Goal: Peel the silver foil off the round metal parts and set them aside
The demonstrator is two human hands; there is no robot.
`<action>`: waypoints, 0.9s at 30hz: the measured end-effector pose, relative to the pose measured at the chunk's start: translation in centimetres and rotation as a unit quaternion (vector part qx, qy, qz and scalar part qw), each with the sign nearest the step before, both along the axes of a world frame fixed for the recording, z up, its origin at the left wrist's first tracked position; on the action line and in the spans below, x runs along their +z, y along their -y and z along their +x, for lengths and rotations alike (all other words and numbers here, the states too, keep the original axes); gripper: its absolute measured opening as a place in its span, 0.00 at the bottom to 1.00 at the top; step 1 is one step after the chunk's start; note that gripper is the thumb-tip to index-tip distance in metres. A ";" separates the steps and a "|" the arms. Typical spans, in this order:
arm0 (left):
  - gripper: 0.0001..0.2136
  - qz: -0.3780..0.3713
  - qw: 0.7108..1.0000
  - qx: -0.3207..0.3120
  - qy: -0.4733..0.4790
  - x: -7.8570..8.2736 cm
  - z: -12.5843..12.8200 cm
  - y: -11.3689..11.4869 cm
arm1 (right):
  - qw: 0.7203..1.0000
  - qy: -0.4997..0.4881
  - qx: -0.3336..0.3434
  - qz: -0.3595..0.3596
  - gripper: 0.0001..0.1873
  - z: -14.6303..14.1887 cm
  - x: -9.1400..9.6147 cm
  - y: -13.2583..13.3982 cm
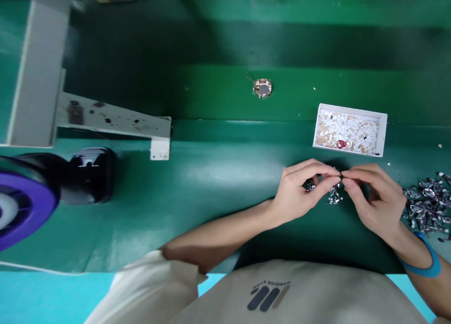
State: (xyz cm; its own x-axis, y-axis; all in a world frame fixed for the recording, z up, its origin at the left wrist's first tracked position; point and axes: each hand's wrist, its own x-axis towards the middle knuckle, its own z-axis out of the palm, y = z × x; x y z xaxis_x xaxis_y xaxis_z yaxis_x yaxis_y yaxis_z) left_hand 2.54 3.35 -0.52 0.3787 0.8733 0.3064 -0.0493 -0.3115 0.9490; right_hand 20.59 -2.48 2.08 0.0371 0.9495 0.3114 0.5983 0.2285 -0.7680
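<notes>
My left hand (pixel 303 188) and my right hand (pixel 373 197) meet fingertip to fingertip above the green table (pixel 211 183). Both pinch one tiny dark part (pixel 340 174) between thumb and forefinger. My left hand also cups a few small shiny pieces (pixel 310 186) in its palm. A little cluster of the same shiny pieces (pixel 334 196) lies on the table right under my fingers. A blue band (pixel 428 263) circles my right wrist.
A white tray (pixel 349 109) of pale scraps with a red ring sits behind my hands. A heap of shiny pieces (pixel 428 204) lies at right. A round metal part (pixel 262 88) rests farther back. A purple fan (pixel 24 197) and a grey stand (pixel 42 65) occupy the left.
</notes>
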 end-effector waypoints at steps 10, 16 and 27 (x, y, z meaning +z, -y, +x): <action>0.03 -0.026 0.999 -0.030 0.005 -0.1 0.1 -0.1 | 0.997 0.067 0.011 0.034 0.16 0.5 -0.3 0.3; 0.09 -0.051 0.998 -0.020 0.036 0.3 0.6 0.9 | 0.995 0.082 0.010 0.062 0.17 0.5 0.0 0.6; 0.21 0.103 0.911 0.326 -0.232 -5.3 -6.2 -16.3 | 0.999 0.001 0.030 0.042 0.09 0.0 -0.2 0.0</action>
State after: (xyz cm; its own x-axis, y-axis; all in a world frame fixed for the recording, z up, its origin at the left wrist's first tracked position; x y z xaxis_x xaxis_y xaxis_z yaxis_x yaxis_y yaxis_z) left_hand -3.71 19.67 -5.84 -0.0698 0.9013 0.4276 0.6014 -0.3040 0.7389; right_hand 20.54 -2.45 1.88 -0.0192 0.9207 0.3899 0.5826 0.3272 -0.7440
